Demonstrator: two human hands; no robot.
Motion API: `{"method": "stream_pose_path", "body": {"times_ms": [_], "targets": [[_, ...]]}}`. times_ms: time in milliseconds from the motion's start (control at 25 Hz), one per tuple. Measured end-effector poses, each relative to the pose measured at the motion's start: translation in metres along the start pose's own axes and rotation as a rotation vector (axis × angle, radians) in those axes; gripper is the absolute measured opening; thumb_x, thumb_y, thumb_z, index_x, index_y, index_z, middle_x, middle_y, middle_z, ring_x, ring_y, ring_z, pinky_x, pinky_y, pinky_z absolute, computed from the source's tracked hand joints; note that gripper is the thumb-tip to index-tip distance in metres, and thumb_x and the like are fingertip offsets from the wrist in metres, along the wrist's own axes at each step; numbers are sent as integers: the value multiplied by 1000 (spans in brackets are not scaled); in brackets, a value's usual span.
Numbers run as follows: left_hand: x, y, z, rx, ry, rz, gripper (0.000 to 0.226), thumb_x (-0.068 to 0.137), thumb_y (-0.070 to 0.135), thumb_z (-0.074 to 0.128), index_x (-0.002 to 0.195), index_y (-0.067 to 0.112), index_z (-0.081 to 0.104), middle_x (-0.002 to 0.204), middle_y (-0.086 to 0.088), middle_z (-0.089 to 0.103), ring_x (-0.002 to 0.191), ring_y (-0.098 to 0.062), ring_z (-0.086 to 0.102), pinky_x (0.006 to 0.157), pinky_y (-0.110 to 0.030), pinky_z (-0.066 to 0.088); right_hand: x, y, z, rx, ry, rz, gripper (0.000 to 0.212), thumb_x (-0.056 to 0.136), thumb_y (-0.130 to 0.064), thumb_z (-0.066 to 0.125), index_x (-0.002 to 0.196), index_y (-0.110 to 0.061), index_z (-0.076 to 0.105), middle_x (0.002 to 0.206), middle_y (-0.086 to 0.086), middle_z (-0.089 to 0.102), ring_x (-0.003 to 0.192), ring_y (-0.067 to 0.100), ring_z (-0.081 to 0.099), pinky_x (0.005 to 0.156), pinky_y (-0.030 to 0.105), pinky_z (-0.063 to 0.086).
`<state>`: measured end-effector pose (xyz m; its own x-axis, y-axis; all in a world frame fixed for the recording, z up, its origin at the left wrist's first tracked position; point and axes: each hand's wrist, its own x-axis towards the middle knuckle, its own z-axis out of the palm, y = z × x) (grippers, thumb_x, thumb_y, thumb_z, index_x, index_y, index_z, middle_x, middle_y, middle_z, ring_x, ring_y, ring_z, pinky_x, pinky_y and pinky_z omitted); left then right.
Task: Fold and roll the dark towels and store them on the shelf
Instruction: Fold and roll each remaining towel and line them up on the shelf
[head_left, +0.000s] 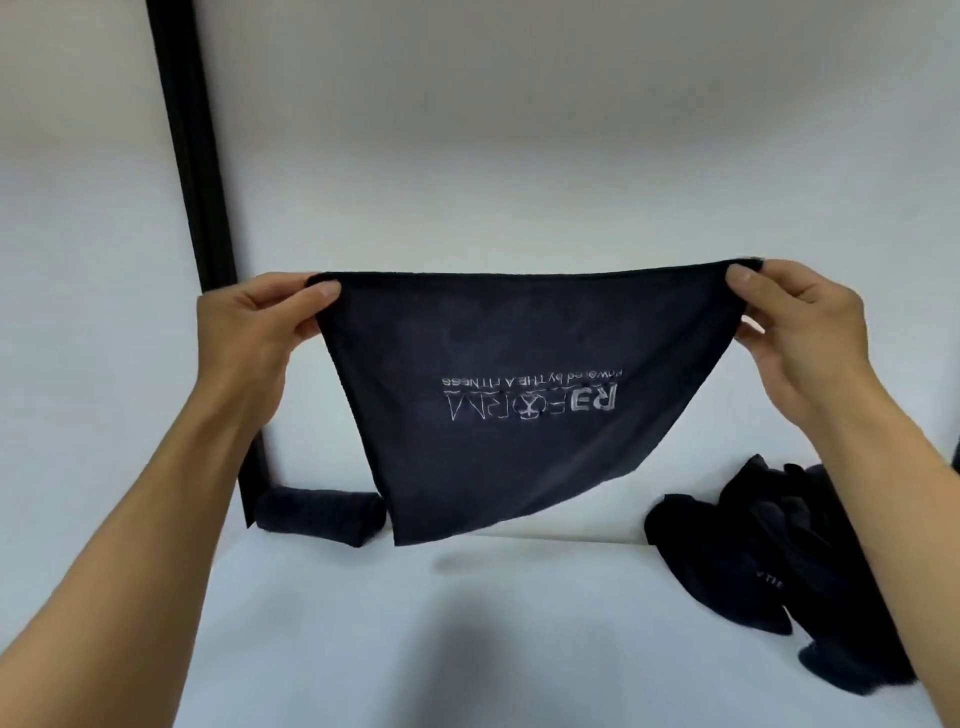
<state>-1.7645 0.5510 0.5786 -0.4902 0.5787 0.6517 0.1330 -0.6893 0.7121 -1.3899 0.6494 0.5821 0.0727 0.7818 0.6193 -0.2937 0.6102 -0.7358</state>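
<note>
The dark towel (519, 364) is held spread above the white tabletop (467, 649), its top corners pinched by the left hand (260, 327) and the right hand (800, 332). A rolled towel (319, 517) is laid far left beside a black post (192, 156); a loose pile of towels (769, 551) is heaped at the right.

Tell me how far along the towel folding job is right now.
Done: one rolled towel lies at the back left beside the dark post. In hand: the left hand and right hand pinch the top corners of an unfolded towel, held up spread out. Left: a crumpled pile of dark towels on the right.
</note>
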Motion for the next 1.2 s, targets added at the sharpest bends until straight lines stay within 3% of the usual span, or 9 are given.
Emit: {"method": "stream_pose_path", "body": {"times_ms": [200, 360, 440, 560, 720, 840, 960, 1120, 1200], "targets": [[1, -6, -6, 112, 4, 21, 12, 79, 5, 76, 89, 12, 74, 80, -2, 75, 84, -25, 70, 79, -32, 58, 2, 4, -6, -72, -2, -20, 11, 86, -7, 69, 92, -16, 73, 86, -2, 70, 84, 15, 64, 77, 28, 52], [-2, -45, -12, 461, -119, -71, 21, 81, 7, 75, 102, 12, 73, 80, -6, 75, 75, -15, 72, 71, -18, 57, 3, 44, -12, -432, -62, 75, 20, 84, -7, 72, 93, -24, 72, 83, -1, 64, 82, 16, 61, 78, 31, 51], [-2, -59, -12, 617, -161, -123, 14, 82, 5, 73, 95, 11, 73, 87, -11, 74, 75, -17, 72, 68, -16, 57, -1, 59, -11, -557, -100, 113, 18, 85, -6, 69, 86, -25, 72, 86, -1, 70, 84, 17, 65, 77, 27, 52], [1, -56, -7, 457, -83, -137, 14, 87, 3, 66, 83, 16, 69, 84, -7, 71, 80, -23, 70, 71, -25, 59, -4, 56, -8, -451, -49, 100, 17, 90, -6, 63, 86, -21, 70, 88, -2, 70, 84, 14, 66, 79, 30, 55], [-11, -34, -7, 89, -73, -225, 15, 92, 5, 59, 85, 18, 64, 83, -1, 68, 74, -19, 64, 70, -30, 57, -23, 36, -8, -241, -79, 129, 15, 94, -8, 58, 92, -20, 65, 86, -3, 68, 80, 13, 62, 71, 28, 54], [-34, -42, -22, 29, -132, -339, 13, 92, 6, 56, 89, 16, 63, 80, 2, 69, 69, -15, 65, 64, -25, 54, -51, 41, -18, -167, -110, 216, 18, 94, -5, 57, 92, -20, 65, 83, -3, 67, 76, 12, 61, 65, 23, 52], [-67, -73, -42, 86, -216, -530, 12, 91, 5, 53, 93, 10, 64, 83, -5, 67, 68, -17, 65, 63, -30, 52, -80, 64, -38, -140, -156, 384, 20, 93, -4, 55, 94, -19, 68, 84, 2, 66, 75, 15, 60, 62, 24, 52], [-113, -137, -58, 235, -265, -888, 19, 92, 5, 56, 107, -2, 65, 101, -15, 72, 85, -26, 70, 72, -34, 55, -113, 121, -62, -300, -200, 675, 16, 94, -4, 56, 105, -10, 65, 99, 16, 66, 84, 22, 62, 73, 34, 53], [-132, -169, -63, 357, -274, -1037, 18, 91, 5, 59, 105, -6, 65, 105, -18, 72, 92, -31, 71, 76, -39, 56, -127, 154, -68, -444, -216, 797, 16, 93, -4, 57, 106, -9, 64, 100, 18, 67, 83, 22, 63, 74, 36, 53]]}}
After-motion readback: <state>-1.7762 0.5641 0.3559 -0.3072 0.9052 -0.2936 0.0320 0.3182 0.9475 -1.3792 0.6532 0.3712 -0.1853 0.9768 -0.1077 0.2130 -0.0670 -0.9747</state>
